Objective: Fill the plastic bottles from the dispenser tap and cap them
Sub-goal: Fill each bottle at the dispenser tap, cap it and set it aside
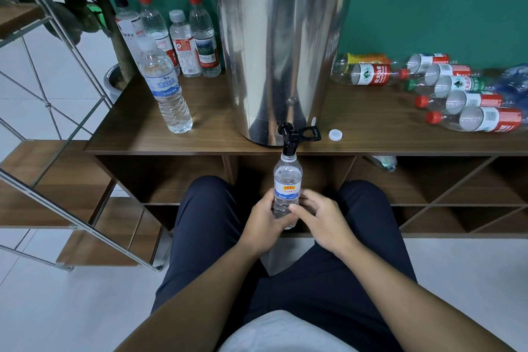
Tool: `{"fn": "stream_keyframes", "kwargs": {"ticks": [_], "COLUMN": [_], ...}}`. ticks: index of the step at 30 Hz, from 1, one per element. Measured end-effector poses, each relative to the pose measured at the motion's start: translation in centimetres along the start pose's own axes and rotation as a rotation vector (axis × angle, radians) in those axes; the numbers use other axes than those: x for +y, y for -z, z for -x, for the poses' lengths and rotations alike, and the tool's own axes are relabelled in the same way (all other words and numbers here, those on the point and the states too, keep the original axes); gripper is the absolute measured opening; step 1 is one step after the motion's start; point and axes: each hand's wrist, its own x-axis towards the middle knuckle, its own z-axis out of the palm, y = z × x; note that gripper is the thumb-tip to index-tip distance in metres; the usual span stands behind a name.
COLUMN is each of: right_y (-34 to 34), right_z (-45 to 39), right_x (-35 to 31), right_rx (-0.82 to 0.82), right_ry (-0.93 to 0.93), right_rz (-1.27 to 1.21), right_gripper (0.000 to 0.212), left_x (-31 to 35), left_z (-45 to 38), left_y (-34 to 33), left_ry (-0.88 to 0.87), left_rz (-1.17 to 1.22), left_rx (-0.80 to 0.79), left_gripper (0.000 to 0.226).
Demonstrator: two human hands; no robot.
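Observation:
A small clear bottle (287, 180) with a blue-and-white label stands upright under the black tap (288, 140) of the steel dispenser (283, 46), its open mouth right at the spout. My left hand (265, 220) wraps the bottle's lower part. My right hand (323, 220) rests against its right side, fingertips on the bottle. Its white cap (335, 134) lies on the wooden shelf top (217, 128), right of the tap.
A capped bottle of water (165, 86) stands left of the dispenser, with several capped bottles (183, 40) behind it by the green wall. Several empty red-capped bottles (457, 94) lie on their sides at the right. A metal rack (57, 123) stands at the left.

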Motion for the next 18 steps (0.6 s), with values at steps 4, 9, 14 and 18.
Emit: {"fn": "stream_keyframes", "kwargs": {"ticks": [4,9,14,18], "right_y": [0.06,0.04,0.01,0.07], "right_z": [0.03,0.02,-0.04,-0.03], "right_x": [-0.01,-0.02,0.10,0.10], "right_rx": [-0.006,-0.001,-0.004,-0.007], "right_ry": [-0.003,-0.007,-0.004,0.010], "right_rz": [0.005,0.007,0.006,0.017], "right_gripper": [0.033,0.034,0.035,0.036], "left_x": [0.08,0.05,-0.08,-0.17], "left_z": [0.06,0.04,-0.02,-0.12], "left_y": [-0.02,-0.03,-0.01,-0.02], "left_ry": [0.014,0.013,0.014,0.021], "left_rz": [0.020,0.014,-0.001,0.002], "left_rx": [0.002,-0.001,-0.001,0.001], "left_gripper": [0.046,0.047,0.046,0.047]}}
